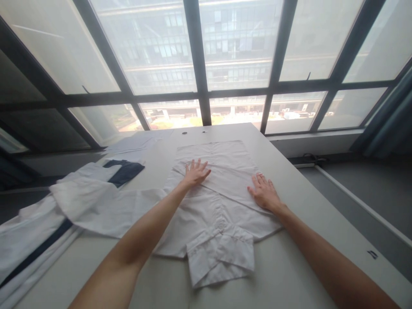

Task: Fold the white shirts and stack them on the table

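A white shirt (222, 171) lies spread on the white table, its collar (222, 253) toward me and its hem at the far end. One sleeve (135, 206) stretches out to the left. My left hand (195, 174) rests flat on the middle of the shirt with its fingers spread. Against the right side of the shirt lies my right hand (264, 192), palm down and fingers stretched out. Diagonal creases run across the cloth between both hands. The other sleeve is not plainly visible.
White and dark blue garments (74, 193) are heaped along the table's left side. Flat pale sheets (131, 146) lie at the far left. The table (305, 257) has its right edge beside my right arm. Large windows (238, 43) stand behind it, with a curtain (386, 120) at right.
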`<action>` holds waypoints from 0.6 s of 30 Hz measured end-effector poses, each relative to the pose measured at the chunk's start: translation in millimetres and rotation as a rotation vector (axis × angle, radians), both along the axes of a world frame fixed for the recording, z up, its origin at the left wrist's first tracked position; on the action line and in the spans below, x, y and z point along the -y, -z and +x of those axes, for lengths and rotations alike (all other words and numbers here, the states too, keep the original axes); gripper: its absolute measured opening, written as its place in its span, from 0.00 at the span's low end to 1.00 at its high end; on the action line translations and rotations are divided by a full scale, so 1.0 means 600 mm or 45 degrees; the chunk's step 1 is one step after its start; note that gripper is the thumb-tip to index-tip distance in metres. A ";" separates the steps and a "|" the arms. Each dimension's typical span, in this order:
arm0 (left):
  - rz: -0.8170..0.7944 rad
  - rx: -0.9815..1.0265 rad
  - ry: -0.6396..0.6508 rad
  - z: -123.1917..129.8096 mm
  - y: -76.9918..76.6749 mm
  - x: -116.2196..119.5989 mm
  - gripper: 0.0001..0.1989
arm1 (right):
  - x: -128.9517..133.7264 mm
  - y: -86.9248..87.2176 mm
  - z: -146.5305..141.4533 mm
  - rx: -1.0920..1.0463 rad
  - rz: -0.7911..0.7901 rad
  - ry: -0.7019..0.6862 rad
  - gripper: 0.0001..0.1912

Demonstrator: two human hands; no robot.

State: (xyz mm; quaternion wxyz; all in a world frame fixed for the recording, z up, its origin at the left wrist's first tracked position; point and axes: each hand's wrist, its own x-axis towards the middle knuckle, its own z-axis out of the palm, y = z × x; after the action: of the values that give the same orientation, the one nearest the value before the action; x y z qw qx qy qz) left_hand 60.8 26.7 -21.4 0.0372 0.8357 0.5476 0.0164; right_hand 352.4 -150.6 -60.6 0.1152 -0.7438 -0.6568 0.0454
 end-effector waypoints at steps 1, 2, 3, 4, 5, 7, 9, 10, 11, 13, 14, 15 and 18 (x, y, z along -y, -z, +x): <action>0.036 0.005 0.066 0.005 0.001 0.019 0.35 | 0.000 0.001 0.000 0.013 0.001 -0.002 0.37; 0.058 0.011 0.132 0.008 0.002 0.041 0.34 | 0.000 0.001 0.000 0.027 0.000 -0.001 0.36; 0.066 0.020 0.192 0.010 0.004 0.064 0.32 | 0.000 0.001 0.000 0.043 0.001 0.000 0.36; 0.061 0.028 0.245 0.009 0.006 0.088 0.32 | 0.000 0.001 -0.001 0.059 0.000 0.002 0.36; 0.051 0.037 0.284 0.005 0.007 0.112 0.31 | 0.000 0.001 -0.001 0.073 -0.002 0.005 0.36; 0.026 0.058 0.317 -0.011 0.007 0.154 0.30 | 0.001 0.000 -0.003 0.086 -0.004 0.011 0.36; 0.013 0.074 0.298 -0.037 0.005 0.189 0.29 | 0.001 0.000 -0.003 0.078 0.001 0.016 0.36; 0.015 0.078 0.282 -0.052 0.004 0.204 0.29 | 0.001 0.000 -0.003 0.069 0.011 0.017 0.36; 0.025 0.080 0.268 -0.067 0.003 0.217 0.28 | 0.001 0.000 -0.002 0.061 0.030 0.018 0.35; 0.054 0.085 0.258 -0.095 0.005 0.240 0.27 | 0.002 -0.001 0.000 0.039 0.090 0.023 0.33; 0.068 0.092 0.270 -0.108 0.007 0.251 0.27 | 0.002 -0.003 0.002 0.027 0.135 0.030 0.31; 0.078 0.101 0.291 -0.118 0.009 0.260 0.27 | 0.003 -0.006 0.004 0.017 0.189 0.038 0.29; 0.080 0.125 0.368 -0.138 0.015 0.285 0.27 | 0.009 -0.020 0.004 -0.006 0.370 -0.003 0.26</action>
State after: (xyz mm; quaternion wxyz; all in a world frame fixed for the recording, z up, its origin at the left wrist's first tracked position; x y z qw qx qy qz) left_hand -22.0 -144.3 -30.6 0.0396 0.9048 0.4185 0.0687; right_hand 354.9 -156.1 -48.8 0.2232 -0.7185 -0.6570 -0.0485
